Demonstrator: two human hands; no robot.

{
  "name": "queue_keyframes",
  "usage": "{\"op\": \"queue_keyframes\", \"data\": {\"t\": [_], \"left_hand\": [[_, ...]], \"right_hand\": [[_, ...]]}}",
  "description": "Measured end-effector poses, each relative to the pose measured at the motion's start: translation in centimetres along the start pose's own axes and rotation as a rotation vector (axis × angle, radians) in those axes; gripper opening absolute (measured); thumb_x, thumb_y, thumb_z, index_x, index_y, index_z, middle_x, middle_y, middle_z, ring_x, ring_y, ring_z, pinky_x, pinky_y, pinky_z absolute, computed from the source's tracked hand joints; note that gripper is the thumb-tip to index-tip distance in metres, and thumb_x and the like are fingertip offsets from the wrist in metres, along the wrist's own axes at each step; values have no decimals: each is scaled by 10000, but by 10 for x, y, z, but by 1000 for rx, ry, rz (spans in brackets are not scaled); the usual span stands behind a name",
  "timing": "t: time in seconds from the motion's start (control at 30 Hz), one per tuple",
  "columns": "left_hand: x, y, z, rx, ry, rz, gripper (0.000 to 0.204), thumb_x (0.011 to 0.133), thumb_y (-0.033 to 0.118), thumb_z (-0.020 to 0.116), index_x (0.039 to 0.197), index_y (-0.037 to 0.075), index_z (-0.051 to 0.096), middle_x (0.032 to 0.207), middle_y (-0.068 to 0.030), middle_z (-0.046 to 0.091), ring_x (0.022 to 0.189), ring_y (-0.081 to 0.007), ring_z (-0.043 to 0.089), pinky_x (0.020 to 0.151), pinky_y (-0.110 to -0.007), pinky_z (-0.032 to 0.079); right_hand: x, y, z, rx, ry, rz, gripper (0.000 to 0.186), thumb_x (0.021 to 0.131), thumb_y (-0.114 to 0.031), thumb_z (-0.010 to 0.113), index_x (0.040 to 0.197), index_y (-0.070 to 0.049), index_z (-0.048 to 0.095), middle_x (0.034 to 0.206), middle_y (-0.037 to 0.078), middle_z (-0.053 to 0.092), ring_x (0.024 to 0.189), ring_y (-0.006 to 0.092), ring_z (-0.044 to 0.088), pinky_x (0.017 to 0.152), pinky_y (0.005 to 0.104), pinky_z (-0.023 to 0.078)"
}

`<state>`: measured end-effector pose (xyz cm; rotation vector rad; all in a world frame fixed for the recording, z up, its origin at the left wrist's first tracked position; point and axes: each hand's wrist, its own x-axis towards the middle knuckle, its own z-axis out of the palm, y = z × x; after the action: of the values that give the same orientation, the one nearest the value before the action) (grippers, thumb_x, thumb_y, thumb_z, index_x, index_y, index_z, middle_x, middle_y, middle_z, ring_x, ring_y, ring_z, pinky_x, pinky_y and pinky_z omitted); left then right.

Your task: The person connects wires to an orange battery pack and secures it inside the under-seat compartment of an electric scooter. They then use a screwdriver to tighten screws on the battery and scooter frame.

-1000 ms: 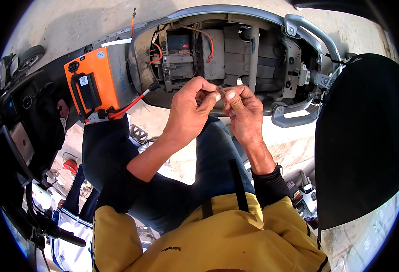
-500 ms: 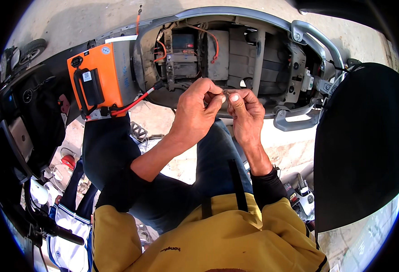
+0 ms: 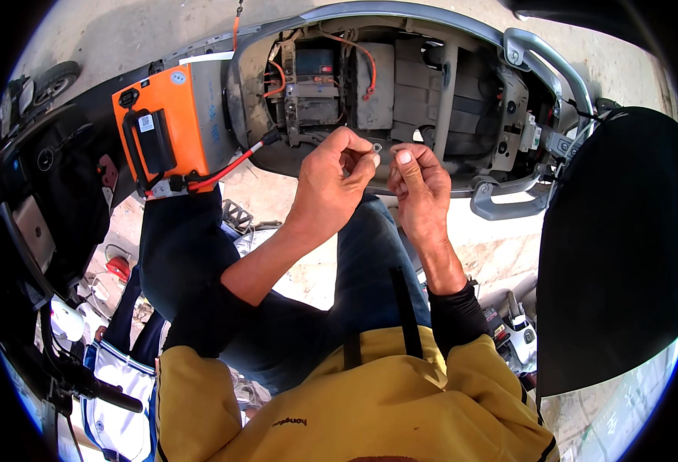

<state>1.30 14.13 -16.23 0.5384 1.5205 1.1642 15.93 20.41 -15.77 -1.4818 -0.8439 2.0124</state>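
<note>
Here's the left hand (image 3: 328, 172), thumb and forefinger pinching a small metal ring (image 3: 377, 147) over the near edge of the open compartment (image 3: 414, 77), with the right hand (image 3: 423, 189) just beside it, thumb against curled fingers, though whether those grip anything I can't tell, and an orange box (image 3: 183, 115) off left.

Small metallic ring (image 3: 377, 147) between the left fingers (image 3: 358, 144)

Bright daylight bleaches the ground (image 3: 500, 248); edges bend.
</note>
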Motion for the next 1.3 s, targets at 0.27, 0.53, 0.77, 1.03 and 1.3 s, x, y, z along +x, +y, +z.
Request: {"op": "queue_keyframes", "data": {"t": [0.27, 0.53, 0.77, 1.03, 1.3], "left_hand": [[22, 15, -25, -464, 128, -490, 133, 1009, 136, 626, 1076, 36, 570, 878, -15, 576, 631, -32, 455, 463, -189, 307], [14, 0, -33, -573, 141, -529, 114, 1028, 110, 582, 1121, 44, 587, 884, -42, 598, 627, -48, 461, 451, -196, 305], [11, -18, -41, -555, 151, -574, 188, 992, 116, 639, 1148, 28, 581, 839, -16, 599, 602, -36, 444, 457, -207, 297], [25, -40, -46, -323, 217, -430, 270, 957, 125, 718, 1167, -16, 623, 741, 44, 522, 497, -10, 354, 435, -217, 251], [52, -82, -40, 30, 310, -358, 424, 993, 271, 692, 1262, -44, 599, 810, 24, 562, 597, -43, 433, 529, -235, 374]], "right_hand": [[94, 22, -23, 47, 1, 272, 65, 963, -51, 579, 1018, -17, 575, 809, 48, 577, 620, 83, 439, 562, 245, 369], [230, 123, -48, -1137, 267, -107, 390, 877, -233, 633, 1189, -3, 593, 1016, 234, 708, 991, 390, 675, 870, 441, 522], [260, 142, -33, -1258, 256, -88, 369, 875, -242, 623, 1156, -6, 581, 1059, 245, 703, 992, 417, 680, 872, 461, 527], [185, 61, -1, -88, -267, 530, 87, 961, -56, 556, 1023, -2, 584, 723, 34, 519, 557, 83, 368, 514, 245, 325], [178, 50, 24, 51, -300, 553, 71, 970, -16, 532, 1010, 21, 578, 710, 43, 516, 557, 89, 378, 505, 253, 322]]}}
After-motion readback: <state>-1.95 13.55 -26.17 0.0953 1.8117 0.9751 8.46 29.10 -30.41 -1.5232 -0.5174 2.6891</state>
